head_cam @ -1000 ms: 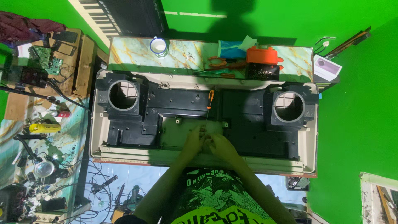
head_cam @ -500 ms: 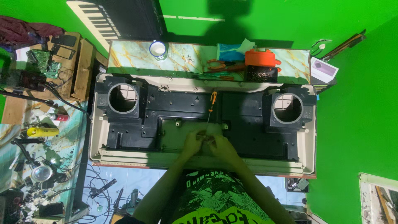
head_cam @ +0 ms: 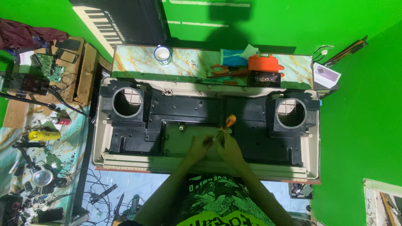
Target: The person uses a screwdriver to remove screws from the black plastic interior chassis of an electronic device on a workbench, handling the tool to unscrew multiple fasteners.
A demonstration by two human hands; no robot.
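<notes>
Green walls and floor surround a low workbench where a big beige housing [head_cam: 104, 138] lies open, its black inner frame [head_cam: 188, 106] showing 2 round speaker openings, 1 at each end. Near the middle of that frame, both hands meet over a flat olive panel [head_cam: 180, 140]. The right hand [head_cam: 228, 146] is curled around a screwdriver with an orange handle [head_cam: 230, 121], the handle pointing away from the person toward the frame's far edge. The left hand [head_cam: 199, 146] sits just beside it with fingers bent, pinching close to the tool's tip; whether it grips anything small cannot be told. Beyond the frame's far edge runs a marbled shelf [head_cam: 188, 65] carrying a white cup [head_cam: 162, 53], an orange case [head_cam: 263, 63] and orange-handled pliers [head_cam: 224, 70]. Left of the frame, a cluttered side table holds a green circuit board [head_cam: 44, 65] and a yellow tube [head_cam: 44, 135].
</notes>
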